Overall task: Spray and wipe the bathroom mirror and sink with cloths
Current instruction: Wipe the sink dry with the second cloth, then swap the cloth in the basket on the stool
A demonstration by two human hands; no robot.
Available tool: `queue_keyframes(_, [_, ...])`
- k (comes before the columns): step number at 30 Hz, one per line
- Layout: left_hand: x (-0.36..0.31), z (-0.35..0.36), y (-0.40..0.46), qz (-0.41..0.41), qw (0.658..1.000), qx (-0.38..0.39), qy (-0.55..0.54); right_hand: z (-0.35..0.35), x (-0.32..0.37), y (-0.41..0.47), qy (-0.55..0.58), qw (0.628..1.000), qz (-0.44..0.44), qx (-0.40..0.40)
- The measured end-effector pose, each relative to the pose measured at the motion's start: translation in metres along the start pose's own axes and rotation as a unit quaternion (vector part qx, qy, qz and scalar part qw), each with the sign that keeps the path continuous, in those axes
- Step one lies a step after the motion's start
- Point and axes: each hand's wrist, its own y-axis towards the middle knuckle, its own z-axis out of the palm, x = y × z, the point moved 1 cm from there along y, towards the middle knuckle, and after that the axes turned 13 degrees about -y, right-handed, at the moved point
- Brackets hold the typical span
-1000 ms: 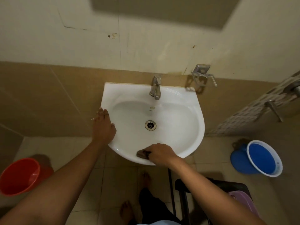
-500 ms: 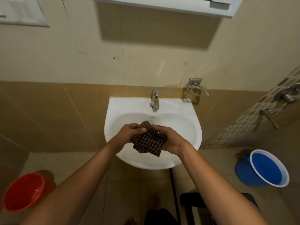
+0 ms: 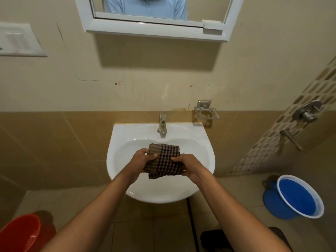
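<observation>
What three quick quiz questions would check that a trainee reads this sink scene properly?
1. True or false: both the left hand and the right hand grip the checked cloth.
2. Which bucket stands at the right of the sink? A) red bucket B) blue bucket
3. Fill in: the cloth is held over the ___.

Key: 1 true; 2 B; 3 sink.

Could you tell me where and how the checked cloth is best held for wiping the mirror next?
Probably by its near folded edge, taken from below with one hand. The checked cloth is folded into a flat pad, gripped at its sides by the left hand and right hand above the sink, leaving the broad face free for the mirror.
</observation>
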Motion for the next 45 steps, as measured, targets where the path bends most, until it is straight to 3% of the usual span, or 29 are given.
queue_keyframes(9, [-0.002, 0.078, 0.012, 0.015, 0.999, 0.046, 0.019, -0.085, -0.009, -0.013, -0.025, 0.997, -0.066, 0.014])
queue_keyframes(13, [-0.006, 0.132, 0.02, 0.029, 0.998, 0.046, -0.023, -0.133, -0.015, -0.022, -0.009, 0.994, -0.101, -0.029])
queue_keyframes(20, [-0.01, 0.25, 0.036, 0.075, 0.99, 0.118, -0.029, -0.232, -0.036, -0.049, 0.091, 0.962, -0.239, -0.098])
queue_keyframes(24, [-0.001, 0.31, 0.043, 0.046, 0.982, 0.176, -0.045, -0.288, -0.055, -0.067, 0.066, 0.953, -0.259, -0.142])
queue_keyframes(29, [0.015, 0.37, 0.06, -0.056, 0.948, 0.282, -0.136, -0.348, -0.082, -0.09, 0.038, 0.947, -0.263, -0.182])
queue_keyframes(33, [0.032, 0.421, 0.071, -0.086, 0.938, 0.334, -0.018, -0.388, -0.105, -0.11, 0.017, 0.941, -0.252, -0.223])
queue_keyframes(39, [0.071, 0.492, 0.084, -0.142, 0.821, 0.499, 0.238, -0.425, -0.146, -0.133, 0.023, 0.921, -0.213, -0.324])
queue_keyframes(42, [0.094, 0.522, 0.081, -0.146, 0.797, 0.536, 0.237, -0.431, -0.173, -0.14, 0.113, 0.903, -0.137, -0.391])
queue_keyframes(45, [0.122, 0.544, 0.079, -0.145, 0.793, 0.547, 0.225, -0.418, -0.208, -0.145, 0.324, 0.861, -0.07, -0.386])
